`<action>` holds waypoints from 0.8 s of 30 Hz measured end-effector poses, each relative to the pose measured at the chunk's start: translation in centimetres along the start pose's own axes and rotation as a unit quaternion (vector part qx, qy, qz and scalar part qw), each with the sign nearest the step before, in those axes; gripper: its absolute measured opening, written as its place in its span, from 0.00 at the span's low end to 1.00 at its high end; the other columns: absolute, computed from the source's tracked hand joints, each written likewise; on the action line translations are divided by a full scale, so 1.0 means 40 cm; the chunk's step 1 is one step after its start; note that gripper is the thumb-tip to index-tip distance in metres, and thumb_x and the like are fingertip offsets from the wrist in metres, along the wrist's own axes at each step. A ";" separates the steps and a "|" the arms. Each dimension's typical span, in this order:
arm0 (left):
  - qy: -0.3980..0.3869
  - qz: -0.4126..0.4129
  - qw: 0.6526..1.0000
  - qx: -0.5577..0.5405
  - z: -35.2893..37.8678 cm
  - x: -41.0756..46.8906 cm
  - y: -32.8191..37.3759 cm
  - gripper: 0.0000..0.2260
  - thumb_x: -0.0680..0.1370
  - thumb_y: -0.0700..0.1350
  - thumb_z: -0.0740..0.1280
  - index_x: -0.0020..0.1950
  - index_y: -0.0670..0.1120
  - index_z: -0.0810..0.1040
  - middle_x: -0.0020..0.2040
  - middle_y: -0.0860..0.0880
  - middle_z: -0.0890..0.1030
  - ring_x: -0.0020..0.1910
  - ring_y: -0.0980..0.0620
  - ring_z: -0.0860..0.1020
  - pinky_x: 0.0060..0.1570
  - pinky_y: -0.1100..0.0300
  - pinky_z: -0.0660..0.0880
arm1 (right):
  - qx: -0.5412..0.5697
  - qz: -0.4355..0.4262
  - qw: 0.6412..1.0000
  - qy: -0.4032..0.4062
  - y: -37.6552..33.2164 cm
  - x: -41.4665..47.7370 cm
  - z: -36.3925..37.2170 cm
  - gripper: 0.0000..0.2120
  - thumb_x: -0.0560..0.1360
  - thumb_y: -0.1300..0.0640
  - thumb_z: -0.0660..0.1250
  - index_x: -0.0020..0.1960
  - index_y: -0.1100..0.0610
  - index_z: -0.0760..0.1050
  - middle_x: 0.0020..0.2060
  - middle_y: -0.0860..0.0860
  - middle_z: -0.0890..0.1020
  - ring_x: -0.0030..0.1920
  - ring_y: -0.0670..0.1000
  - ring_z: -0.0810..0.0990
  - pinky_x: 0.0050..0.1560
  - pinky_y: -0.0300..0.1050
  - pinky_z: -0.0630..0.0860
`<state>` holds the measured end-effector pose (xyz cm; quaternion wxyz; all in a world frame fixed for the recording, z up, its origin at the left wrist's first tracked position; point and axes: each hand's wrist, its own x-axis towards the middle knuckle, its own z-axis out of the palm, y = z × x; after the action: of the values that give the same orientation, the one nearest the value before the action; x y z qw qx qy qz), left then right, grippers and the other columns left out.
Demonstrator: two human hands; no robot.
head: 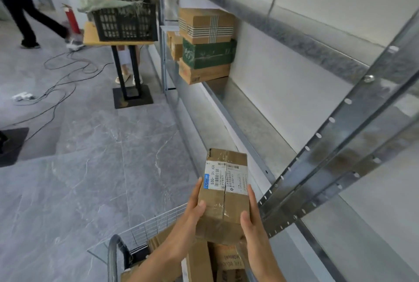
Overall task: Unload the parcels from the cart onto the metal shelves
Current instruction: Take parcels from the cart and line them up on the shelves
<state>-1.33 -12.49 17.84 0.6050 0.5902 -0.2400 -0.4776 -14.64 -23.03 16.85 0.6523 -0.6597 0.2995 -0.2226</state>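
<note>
Both hands hold one cardboard parcel (pixel 224 193) up above the cart (pixel 145 227): the left hand (pixel 192 209) is pressed flat against its left side with the thumb over the top face, and the right hand (pixel 251 220) clasps the right side the same way, fingers wrapped around the lower edge. That parcel sits clear of the other boxes (pixel 204 261) left in the cart and just beside the metal shelves (pixel 256 145), not yet on them. It looks like a stiff, taped carton, probably light enough to carry at arm's length; the glossy tape could be slippery, so gripping the bare cardboard sides seems the safer hold. Farther along, a stack of parcels (pixel 206 43) already rests on a shelf.
</note>
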 end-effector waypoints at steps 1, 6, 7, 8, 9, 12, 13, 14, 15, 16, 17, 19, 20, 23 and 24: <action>-0.017 0.004 1.000 0.007 0.003 -0.011 0.007 0.23 0.68 0.72 0.56 0.60 0.83 0.51 0.63 0.76 0.67 0.68 0.64 0.65 0.69 0.52 0.65 | 0.003 -0.006 1.000 0.014 -0.005 -0.017 0.001 0.32 0.73 0.35 0.56 0.73 0.35 0.49 0.61 0.18 0.65 0.63 0.27 0.68 0.57 0.26 0.69; -0.089 0.019 0.994 0.051 0.023 -0.057 -0.002 0.26 0.67 0.75 0.57 0.63 0.82 0.51 0.67 0.75 0.62 0.72 0.61 0.62 0.72 0.44 0.58 | 0.015 -0.017 0.996 0.085 -0.029 -0.118 0.001 0.47 0.57 0.21 0.63 0.71 0.36 0.55 0.62 0.21 0.67 0.62 0.27 0.69 0.54 0.26 0.71; -0.104 0.021 0.993 0.054 0.029 -0.064 -0.008 0.27 0.66 0.75 0.58 0.64 0.81 0.52 0.69 0.73 0.61 0.72 0.60 0.61 0.73 0.44 0.58 | 0.020 -0.018 0.995 0.098 -0.030 -0.143 -0.001 0.47 0.57 0.21 0.64 0.71 0.36 0.55 0.63 0.22 0.68 0.62 0.28 0.69 0.54 0.26 0.71; -0.119 0.024 0.991 0.051 0.037 -0.073 -0.011 0.27 0.67 0.75 0.59 0.64 0.80 0.53 0.71 0.71 0.61 0.73 0.60 0.61 0.73 0.45 0.58 | 0.025 -0.019 0.994 0.107 -0.028 -0.169 -0.003 0.45 0.58 0.22 0.64 0.71 0.35 0.55 0.63 0.23 0.68 0.63 0.29 0.70 0.55 0.27 0.71; -0.133 0.024 0.990 0.044 0.050 -0.083 -0.011 0.26 0.68 0.73 0.59 0.64 0.80 0.54 0.71 0.70 0.61 0.72 0.61 0.62 0.73 0.46 0.59 | 0.029 -0.021 0.993 0.117 -0.025 -0.195 -0.006 0.43 0.61 0.24 0.64 0.71 0.35 0.55 0.64 0.24 0.68 0.64 0.31 0.70 0.56 0.28 0.72; -0.155 0.004 0.988 0.014 0.105 -0.115 -0.010 0.20 0.76 0.64 0.59 0.65 0.76 0.57 0.65 0.72 0.69 0.65 0.66 0.70 0.67 0.55 0.69 | 0.040 -0.015 0.989 0.144 -0.018 -0.265 -0.028 0.34 0.68 0.33 0.62 0.72 0.33 0.55 0.68 0.30 0.67 0.68 0.37 0.69 0.65 0.41 0.72; -0.162 -0.001 0.987 0.007 0.126 -0.126 -0.013 0.19 0.78 0.59 0.58 0.66 0.72 0.57 0.61 0.73 0.72 0.62 0.67 0.73 0.62 0.60 0.73 | 0.044 -0.012 0.987 0.153 -0.019 -0.288 -0.040 0.34 0.69 0.34 0.63 0.72 0.33 0.55 0.69 0.32 0.68 0.69 0.40 0.69 0.67 0.46 0.71; -0.171 0.001 0.985 0.001 0.147 -0.138 -0.014 0.20 0.78 0.55 0.57 0.67 0.70 0.57 0.60 0.72 0.74 0.60 0.67 0.74 0.58 0.64 0.74 | 0.045 -0.009 0.986 0.162 -0.022 -0.312 -0.051 0.35 0.69 0.33 0.64 0.73 0.33 0.55 0.70 0.34 0.68 0.69 0.41 0.69 0.68 0.49 0.71; -0.180 0.002 0.984 0.000 0.169 -0.148 -0.017 0.21 0.78 0.53 0.56 0.68 0.68 0.57 0.60 0.71 0.74 0.61 0.66 0.74 0.56 0.65 0.75 | 0.047 -0.009 0.984 0.170 -0.028 -0.337 -0.063 0.37 0.68 0.32 0.65 0.73 0.34 0.55 0.69 0.34 0.69 0.69 0.41 0.70 0.68 0.51 0.71; -0.189 0.001 0.982 -0.001 0.191 -0.157 -0.019 0.21 0.78 0.52 0.57 0.69 0.67 0.58 0.61 0.69 0.74 0.61 0.65 0.74 0.55 0.66 0.75 | 0.050 -0.010 0.982 0.180 -0.034 -0.363 -0.074 0.38 0.67 0.31 0.66 0.74 0.34 0.55 0.69 0.34 0.69 0.68 0.41 0.70 0.67 0.51 0.72; -0.198 0.000 0.980 -0.001 0.216 -0.164 -0.019 0.20 0.78 0.54 0.57 0.68 0.67 0.58 0.62 0.68 0.74 0.61 0.65 0.74 0.54 0.66 0.75 | 0.058 -0.012 0.980 0.190 -0.040 -0.389 -0.085 0.39 0.66 0.31 0.67 0.73 0.34 0.55 0.69 0.35 0.70 0.68 0.41 0.71 0.67 0.50 0.72; -0.221 -0.001 0.975 -0.003 0.267 -0.177 -0.021 0.19 0.78 0.59 0.60 0.67 0.68 0.59 0.63 0.66 0.75 0.61 0.64 0.74 0.55 0.64 0.76 | 0.077 -0.015 0.974 0.215 -0.046 -0.444 -0.112 0.41 0.64 0.30 0.68 0.72 0.33 0.56 0.68 0.34 0.71 0.67 0.41 0.72 0.65 0.47 0.74; -0.237 -0.005 0.972 0.001 0.296 -0.184 -0.024 0.19 0.78 0.60 0.60 0.67 0.68 0.59 0.64 0.66 0.74 0.62 0.63 0.74 0.57 0.62 0.76 | 0.084 -0.016 0.970 0.229 -0.047 -0.472 -0.129 0.41 0.64 0.30 0.69 0.72 0.33 0.57 0.67 0.35 0.72 0.67 0.41 0.73 0.65 0.48 0.74; -0.278 -0.007 0.960 0.009 0.396 -0.215 -0.044 0.20 0.77 0.52 0.58 0.68 0.67 0.60 0.65 0.62 0.75 0.63 0.58 0.75 0.59 0.56 0.76 | 0.090 -0.023 0.956 0.280 -0.047 -0.565 -0.191 0.40 0.64 0.31 0.69 0.72 0.34 0.58 0.67 0.35 0.72 0.67 0.42 0.73 0.67 0.51 0.72; -0.293 -0.004 0.956 0.013 0.435 -0.232 -0.051 0.20 0.79 0.52 0.58 0.69 0.66 0.60 0.65 0.61 0.75 0.62 0.58 0.76 0.58 0.57 0.76 | 0.090 -0.028 0.950 0.298 -0.045 -0.602 -0.215 0.38 0.66 0.33 0.69 0.72 0.35 0.58 0.67 0.35 0.72 0.67 0.42 0.73 0.66 0.51 0.73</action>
<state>-20.78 -12.65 21.73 0.4986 0.4335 -0.4108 -0.6283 -37.69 -12.83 21.39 0.5838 -0.5098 0.4404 -0.4532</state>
